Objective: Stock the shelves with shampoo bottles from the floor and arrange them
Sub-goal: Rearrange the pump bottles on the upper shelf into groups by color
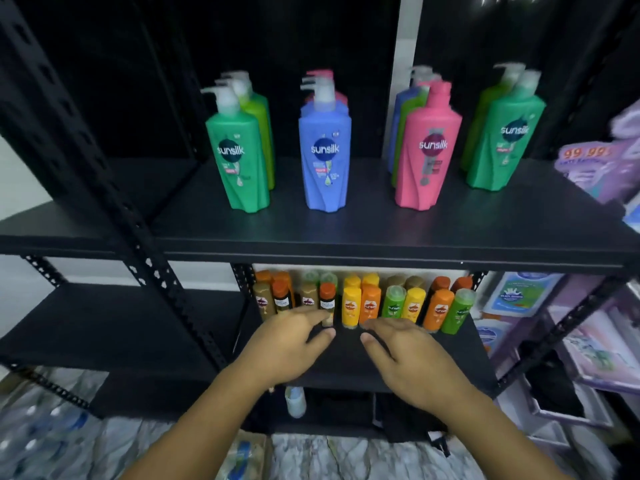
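Left hand [287, 344]: over the front of the lower shelf [346, 356], palm down, fingers straight and loosely spread, thumb apart; holds nothing.
Left fingers [311, 317]: at the foot of the brown bottle [327, 301], which has an orange cap; contact cannot be told.
Right hand [412, 362]: over the same shelf front, right of the left hand, palm down, fingers straight, thumb apart; holds nothing.
Right fingers [375, 323]: at the foot of the orange bottle [370, 304]; contact cannot be told.
Between hands: a bare strip of the lower shelf board.
Small bottles [414, 304]: upright at the back of the lower shelf, two ranks deep, in brown, yellow, orange and green; just beyond both hands.
Upper shelf [381, 233]: directly above the lower shelf.
Pump bottles [325, 157]: upright on the upper shelf in four files, fronted green, blue, pink, green.
Purple packs [588, 168]: right of the lower shelf, on the neighbouring rack; blurred.
White bottle [296, 401]: below the lower shelf, under the left wrist; blurred.
Wrapped water bottles [41, 427]: on the floor, below and left of the lower shelf.
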